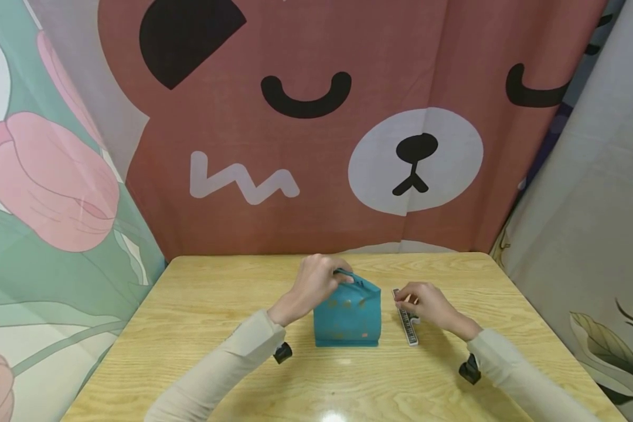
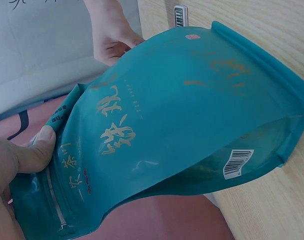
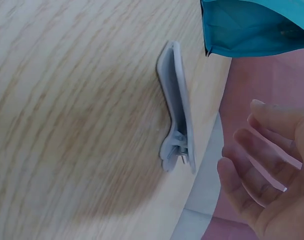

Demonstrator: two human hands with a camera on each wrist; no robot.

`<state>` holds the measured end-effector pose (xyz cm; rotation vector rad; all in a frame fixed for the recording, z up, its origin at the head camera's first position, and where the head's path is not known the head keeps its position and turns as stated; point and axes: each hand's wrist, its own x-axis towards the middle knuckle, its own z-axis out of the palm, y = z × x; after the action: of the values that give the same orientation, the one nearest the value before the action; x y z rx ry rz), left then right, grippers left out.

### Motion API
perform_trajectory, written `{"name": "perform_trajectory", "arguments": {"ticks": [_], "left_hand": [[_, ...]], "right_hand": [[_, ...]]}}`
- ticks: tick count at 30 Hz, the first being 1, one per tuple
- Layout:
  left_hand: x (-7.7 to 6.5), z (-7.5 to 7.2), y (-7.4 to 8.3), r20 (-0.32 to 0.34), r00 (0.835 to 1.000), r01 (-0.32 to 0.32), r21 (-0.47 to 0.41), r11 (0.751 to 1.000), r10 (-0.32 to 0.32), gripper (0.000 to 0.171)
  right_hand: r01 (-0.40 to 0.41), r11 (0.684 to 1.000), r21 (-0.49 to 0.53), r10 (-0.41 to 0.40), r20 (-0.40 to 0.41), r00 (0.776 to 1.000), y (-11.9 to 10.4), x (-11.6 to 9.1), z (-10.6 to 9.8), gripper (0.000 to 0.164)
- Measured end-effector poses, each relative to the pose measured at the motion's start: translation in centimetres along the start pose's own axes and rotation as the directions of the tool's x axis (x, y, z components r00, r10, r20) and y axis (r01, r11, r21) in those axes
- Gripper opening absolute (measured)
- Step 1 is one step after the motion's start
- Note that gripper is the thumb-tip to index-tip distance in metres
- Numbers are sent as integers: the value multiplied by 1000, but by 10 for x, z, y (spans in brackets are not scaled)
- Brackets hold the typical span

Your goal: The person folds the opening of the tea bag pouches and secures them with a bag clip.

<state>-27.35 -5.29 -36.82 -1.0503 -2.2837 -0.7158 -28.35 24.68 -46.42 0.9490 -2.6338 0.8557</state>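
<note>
My left hand (image 1: 316, 281) grips the folded top of a teal bag (image 1: 348, 319). In the left wrist view the thumb presses on the bag's upper edge near its zip strip, and gold characters and a barcode label show on the teal bag (image 2: 157, 105). Right of the bag lies a grey bag clip (image 3: 184, 95) with a black-and-white striped face, its jaws together. My right hand (image 1: 427, 302) hovers beside the clip and overlaps its far end in the head view. In the right wrist view the right hand (image 3: 272, 165) has loosely bent fingers with nothing between them.
Both things are on a light wooden table (image 1: 216, 305). A curtain with a bear print (image 1: 316, 223) hangs behind its far edge, and patterned cloths hang at left and right. Black devices (image 1: 470, 369) sit at both wrists.
</note>
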Motion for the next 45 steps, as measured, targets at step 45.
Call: {"name": "perform_trajectory", "arguments": {"ticks": [45], "left_hand": [[-1, 1, -1, 10, 1000, 21, -3, 1000, -21, 5]], "right_hand": [[-206, 968, -144, 224, 125, 966, 16, -15, 4, 20]]}}
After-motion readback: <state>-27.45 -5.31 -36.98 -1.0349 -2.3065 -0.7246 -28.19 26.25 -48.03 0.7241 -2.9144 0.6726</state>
